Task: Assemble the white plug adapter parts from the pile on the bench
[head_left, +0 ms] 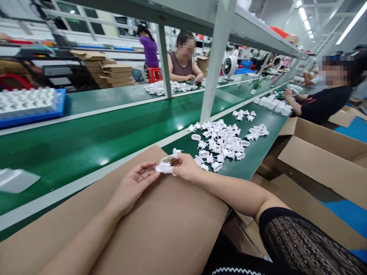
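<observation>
Over a sheet of brown cardboard (pixel 160 214), my two hands meet at a small white plastic plug part (pixel 162 164). My right hand (pixel 189 167) pinches it between thumb and forefinger, both wearing white finger covers. From the other side, the fingertips of my left hand (pixel 129 187) close on its near end. The fingers and covers hide most of the part, so its exact shape is unclear. Just beyond my right hand a heap of white two-pin plug adapters (pixel 225 143) lies on the green bench.
A green conveyor belt (pixel 114 131) runs past the cardboard, with a white box (pixel 17 179) on it. A metal post (pixel 213 65) rises beyond the heap. Open cartons (pixel 321 164) stand at right. Co-workers sit across the belt and farther along; a blue tray (pixel 61 105) holds white parts.
</observation>
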`<state>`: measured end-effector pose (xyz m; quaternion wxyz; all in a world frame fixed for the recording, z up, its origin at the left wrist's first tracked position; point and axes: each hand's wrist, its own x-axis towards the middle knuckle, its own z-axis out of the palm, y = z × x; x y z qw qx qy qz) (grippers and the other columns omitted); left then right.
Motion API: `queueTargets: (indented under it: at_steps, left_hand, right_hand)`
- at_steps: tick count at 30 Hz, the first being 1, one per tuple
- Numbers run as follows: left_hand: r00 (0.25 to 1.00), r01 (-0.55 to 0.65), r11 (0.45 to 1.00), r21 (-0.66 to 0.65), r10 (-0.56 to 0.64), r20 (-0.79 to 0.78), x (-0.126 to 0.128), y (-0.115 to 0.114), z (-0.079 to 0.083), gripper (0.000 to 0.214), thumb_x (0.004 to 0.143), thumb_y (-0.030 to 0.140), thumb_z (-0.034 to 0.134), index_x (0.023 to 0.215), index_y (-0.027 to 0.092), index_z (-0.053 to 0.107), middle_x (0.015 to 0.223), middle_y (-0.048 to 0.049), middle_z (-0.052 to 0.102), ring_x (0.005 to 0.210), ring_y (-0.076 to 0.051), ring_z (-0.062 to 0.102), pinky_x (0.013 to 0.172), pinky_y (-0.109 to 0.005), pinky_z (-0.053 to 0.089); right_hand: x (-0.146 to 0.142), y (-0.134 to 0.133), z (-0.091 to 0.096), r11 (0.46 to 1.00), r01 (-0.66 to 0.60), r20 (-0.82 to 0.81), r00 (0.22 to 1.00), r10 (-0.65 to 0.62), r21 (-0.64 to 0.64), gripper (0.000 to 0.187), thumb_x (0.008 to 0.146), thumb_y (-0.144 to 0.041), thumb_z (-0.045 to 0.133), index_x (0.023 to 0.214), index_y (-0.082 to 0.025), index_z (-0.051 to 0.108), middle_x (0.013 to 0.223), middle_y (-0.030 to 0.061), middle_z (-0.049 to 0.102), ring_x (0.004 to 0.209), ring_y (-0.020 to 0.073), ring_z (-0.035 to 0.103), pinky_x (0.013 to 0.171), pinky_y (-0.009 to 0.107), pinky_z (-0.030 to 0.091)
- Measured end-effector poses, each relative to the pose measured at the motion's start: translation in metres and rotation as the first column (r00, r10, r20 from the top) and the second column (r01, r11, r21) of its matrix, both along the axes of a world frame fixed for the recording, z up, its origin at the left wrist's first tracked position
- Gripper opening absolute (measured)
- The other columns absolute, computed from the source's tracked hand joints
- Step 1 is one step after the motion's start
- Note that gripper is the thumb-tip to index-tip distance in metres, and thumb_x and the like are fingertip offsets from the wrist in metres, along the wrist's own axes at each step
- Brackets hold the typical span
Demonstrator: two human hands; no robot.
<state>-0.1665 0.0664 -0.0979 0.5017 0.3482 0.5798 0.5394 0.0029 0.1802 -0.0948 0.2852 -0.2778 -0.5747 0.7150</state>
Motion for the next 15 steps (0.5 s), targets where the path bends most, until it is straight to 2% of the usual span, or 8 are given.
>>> queueTargets:
  at_steps: [4, 8, 12, 15]
  left_hand:
    - [0.994, 0.065, 0.995, -0.078, -0.071, -0.084, -0.004, -0.003, -0.003, 0.072, 0.062, 0.053, 0.097, 0.12, 0.021, 0.07, 0.125, -0.0145, 0.075, 0.122, -0.033, 0.069, 0.103, -0.039, 0.06]
    - [0.979, 0.115, 0.978, -0.173, -0.141, -0.146, -0.013, -0.003, -0.008, 0.073, 0.063, 0.058, 0.094, 0.122, 0.02, 0.073, 0.127, -0.0136, 0.074, 0.124, -0.035, 0.068, 0.094, -0.034, 0.063]
    - [0.975, 0.106, 0.976, -0.19, -0.14, -0.173, -0.011, -0.003, -0.006, 0.07, 0.063, 0.06, 0.093, 0.118, 0.021, 0.076, 0.124, -0.0107, 0.076, 0.118, -0.033, 0.07, 0.087, -0.027, 0.063]
    - [0.975, 0.104, 0.98, -0.172, -0.135, -0.176, -0.006, -0.002, -0.002, 0.066, 0.058, 0.062, 0.094, 0.107, 0.021, 0.08, 0.119, -0.0098, 0.078, 0.114, -0.033, 0.072, 0.085, -0.028, 0.063]
  right_hand:
    - [-0.002, -0.002, -0.005, 0.999, -0.006, -0.08, 0.997, 0.01, 0.042, 0.032, 0.062, -0.012, 0.082, 0.093, -0.019, 0.078, 0.09, 0.0019, 0.076, 0.084, 0.0151, 0.068, 0.074, 0.025, 0.052]
    - [-0.005, 0.0, -0.017, 0.992, -0.064, -0.116, 0.99, 0.076, 0.11, 0.039, 0.063, 0.0, 0.066, 0.095, -0.018, 0.078, 0.094, 0.0013, 0.076, 0.09, 0.0146, 0.07, 0.091, 0.028, 0.054]
    - [-0.007, 0.001, -0.024, 0.988, -0.08, -0.081, 0.993, 0.091, 0.133, 0.048, 0.06, 0.004, 0.061, 0.1, -0.017, 0.078, 0.098, 0.001, 0.076, 0.09, 0.0147, 0.07, 0.091, 0.028, 0.054]
    - [-0.006, 0.001, -0.023, 0.989, -0.074, -0.031, 0.996, 0.078, 0.126, 0.051, 0.06, 0.005, 0.06, 0.101, -0.018, 0.079, 0.097, 0.001, 0.076, 0.087, 0.014, 0.069, 0.086, 0.026, 0.054]
